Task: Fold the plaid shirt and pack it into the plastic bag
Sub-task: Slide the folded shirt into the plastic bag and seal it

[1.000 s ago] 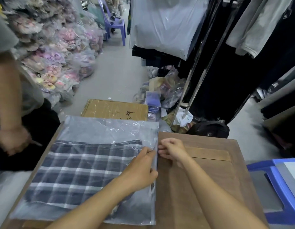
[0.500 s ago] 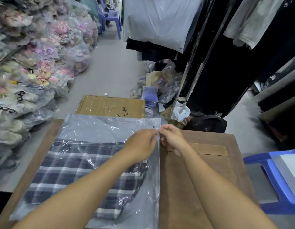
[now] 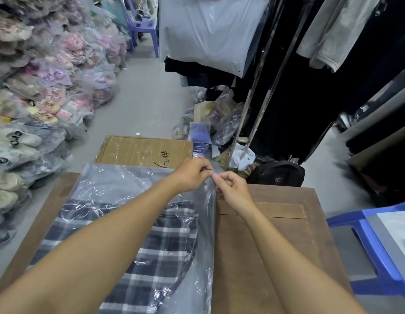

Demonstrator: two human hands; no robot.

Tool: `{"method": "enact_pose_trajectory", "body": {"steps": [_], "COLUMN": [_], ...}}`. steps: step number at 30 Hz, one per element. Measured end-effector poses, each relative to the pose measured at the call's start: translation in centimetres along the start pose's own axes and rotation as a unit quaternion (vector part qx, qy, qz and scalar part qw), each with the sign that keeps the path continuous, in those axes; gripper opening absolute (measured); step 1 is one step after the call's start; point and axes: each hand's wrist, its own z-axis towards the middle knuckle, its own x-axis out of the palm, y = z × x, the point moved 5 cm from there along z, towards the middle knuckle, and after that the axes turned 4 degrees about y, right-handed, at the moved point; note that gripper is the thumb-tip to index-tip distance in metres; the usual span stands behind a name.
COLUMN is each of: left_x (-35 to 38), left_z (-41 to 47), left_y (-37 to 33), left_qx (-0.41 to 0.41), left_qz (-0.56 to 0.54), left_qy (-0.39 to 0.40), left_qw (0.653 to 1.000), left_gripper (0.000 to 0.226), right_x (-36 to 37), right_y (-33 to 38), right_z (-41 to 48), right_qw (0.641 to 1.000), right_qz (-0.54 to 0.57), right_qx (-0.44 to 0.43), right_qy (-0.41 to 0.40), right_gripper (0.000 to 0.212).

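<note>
Clear plastic bag (image 3: pixel 120 191) lies flat on the wooden table (image 3: pixel 265 241), with the plaid shirt (image 3: pixel 151 245) inside it. Left hand (image 3: pixel 192 175) and right hand (image 3: pixel 231 189) meet at the bag's far right corner, fingertips closed in a pinch on its edge. Pinched film is hidden behind the fingers. Below the grip, the left forearm covers part of the shirt. Beyond the grip sits a cardboard box (image 3: pixel 142 151); bagged goods (image 3: pixel 38 87) line the aisle to the left.

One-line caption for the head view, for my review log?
Both hands, left and right, pinch the far corner of the plastic bag holding the plaid shirt on the wooden table.
</note>
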Motion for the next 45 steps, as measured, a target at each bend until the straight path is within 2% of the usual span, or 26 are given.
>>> {"method": "enact_pose_trajectory", "body": {"steps": [5,13,21,24,28,32,37,41,45], "left_x": [-0.6,-2.9,-1.4,-1.0,-0.7,-0.1,0.0,0.2,0.8], "left_z": [0.3,2.6,5.5,6.5,7.4,7.6,7.6,7.5,7.1], "left_y": [0.2,1.5,1.7,1.8,1.8,1.3,0.8,0.5,0.1], "left_qx": [-0.018,-0.064,-0.079,-0.101,-0.115,-0.122,-0.127,-0.129,-0.139], "left_qz": [-0.028,-0.015,-0.011,-0.006,0.019,0.025,0.025,0.019,-0.001], "left_qy": [-0.025,-0.066,-0.050,-0.052,-0.057,-0.046,-0.053,-0.048,-0.038], "left_qw": [0.999,0.996,0.996,0.994,0.992,0.991,0.990,0.990,0.990], "left_gripper": [0.016,0.023,0.024,0.020,0.020,0.020,0.020,0.021,0.024], "right_x": [0.5,1.3,-0.6,-1.3,-2.1,-2.8,-2.7,-2.4,-1.8], "right_y": [0.1,-1.3,-4.2,-5.0,-6.4,-7.2,-8.1,-9.0,-9.9], "right_z": [0.9,-1.4,-4.2,-5.6,-7.7,-8.9,-10.7,-11.9,-12.9], "right_qw": [0.999,0.986,0.974,0.950,0.922,0.892,0.837,0.804,0.765], "right_qz": [-0.051,-0.156,-0.170,-0.222,-0.215,-0.219,-0.236,-0.229,-0.226], "right_qx": [-0.015,0.005,0.100,0.132,0.206,0.245,0.298,0.334,0.369], "right_qy": [-0.007,0.064,0.114,0.173,0.249,0.309,0.395,0.436,0.476], "right_gripper": [0.017,0.020,0.020,0.019,0.015,0.013,0.008,0.018,0.010]}}
